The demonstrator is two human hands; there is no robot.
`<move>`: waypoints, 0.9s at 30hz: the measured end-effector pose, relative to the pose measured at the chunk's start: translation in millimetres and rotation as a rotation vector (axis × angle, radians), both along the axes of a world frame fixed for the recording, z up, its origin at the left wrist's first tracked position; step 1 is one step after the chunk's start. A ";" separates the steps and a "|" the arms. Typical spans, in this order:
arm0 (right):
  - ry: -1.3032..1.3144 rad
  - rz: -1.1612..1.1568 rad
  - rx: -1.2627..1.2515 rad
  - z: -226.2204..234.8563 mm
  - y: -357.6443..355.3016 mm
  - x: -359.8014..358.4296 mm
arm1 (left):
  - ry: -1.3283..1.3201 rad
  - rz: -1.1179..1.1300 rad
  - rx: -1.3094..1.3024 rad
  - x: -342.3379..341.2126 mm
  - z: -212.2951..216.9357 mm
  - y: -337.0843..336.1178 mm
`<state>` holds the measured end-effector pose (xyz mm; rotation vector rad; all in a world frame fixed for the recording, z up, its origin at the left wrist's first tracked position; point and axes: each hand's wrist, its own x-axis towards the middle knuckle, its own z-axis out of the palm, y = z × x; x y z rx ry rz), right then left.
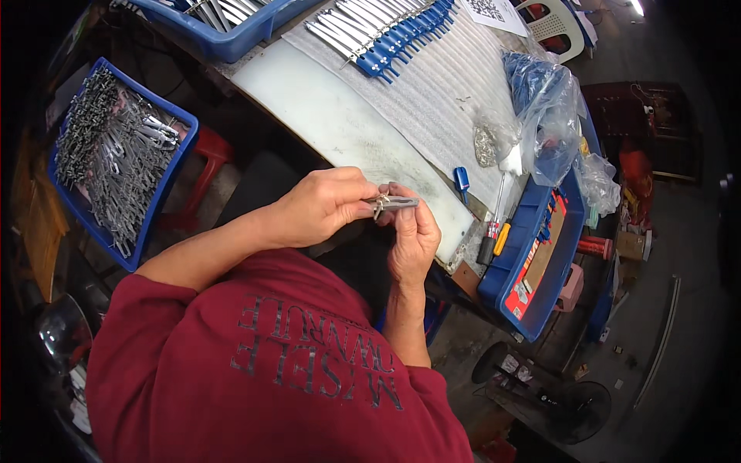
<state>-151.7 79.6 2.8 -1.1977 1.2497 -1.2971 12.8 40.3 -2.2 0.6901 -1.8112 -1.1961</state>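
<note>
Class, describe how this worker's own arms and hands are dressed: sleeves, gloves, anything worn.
Both hands, left hand and right hand, are bare, without gloves. The forearms are uncovered too. A dark red shirt with grey lettering covers the shoulders, its sleeves ending near the elbows.

A dark red shirt (270,363) with grey lettering, near; blue crates (174,166) of grey metal parts (116,154) left; blue-handled silver tools (386,35) far.

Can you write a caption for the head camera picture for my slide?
Left hand and right hand hold a small metal part over a white worktable.
</note>
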 end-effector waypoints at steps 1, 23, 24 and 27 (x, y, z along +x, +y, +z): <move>-0.013 -0.016 -0.041 -2.6 0.1 -0.3 | -0.035 0.068 -0.145 -0.1 3.1 0.0; -0.314 0.052 0.141 -1.8 8.5 -5.2 | -0.369 0.179 -0.557 4.3 8.0 5.7; -0.288 0.052 0.162 -1.3 8.9 -2.8 | -0.370 0.179 -0.555 4.2 7.5 5.8; -0.278 0.039 0.199 -0.9 9.6 1.4 | -0.380 0.185 -0.571 3.9 6.5 5.9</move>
